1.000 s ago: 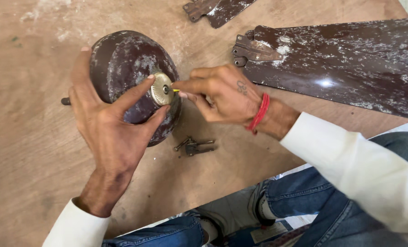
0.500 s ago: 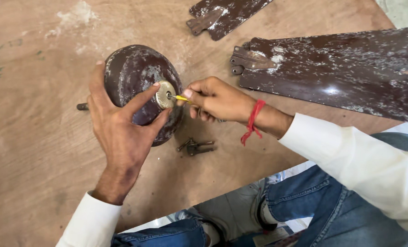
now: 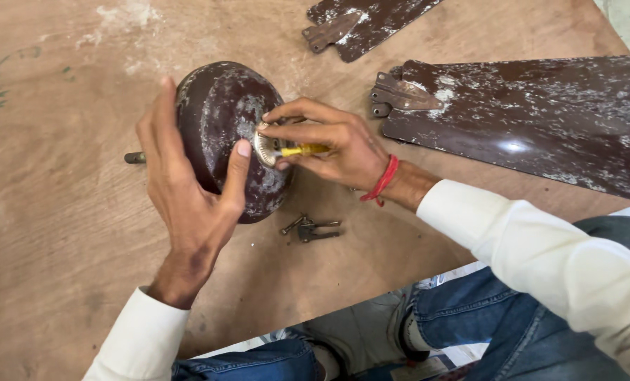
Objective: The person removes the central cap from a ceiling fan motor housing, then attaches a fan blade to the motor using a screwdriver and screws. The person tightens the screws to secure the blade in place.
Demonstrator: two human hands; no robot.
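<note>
- Since the earlier frames the right hand (image 3: 336,141) has turned over: its knuckles now face up, and the yellow-handled tool (image 3: 297,150) shows more plainly between its fingers.
- The left hand (image 3: 188,190) has stayed wrapped around the brown domed fan housing (image 3: 220,120), thumb pressed just beside the round brass fitting (image 3: 264,144).
- The right hand is pinched closed on the tool, whose tip sits at the fitting.
- The housing lies on its side on the wooden worktop (image 3: 61,233), a short shaft (image 3: 134,157) poking out at its left.
- The step looks like working the fitting at the housing's centre; any next move would call for a firm brace from the left hand.
- Loose screws (image 3: 311,228) lie near the housing; fan blades (image 3: 526,120) lie well apart.
</note>
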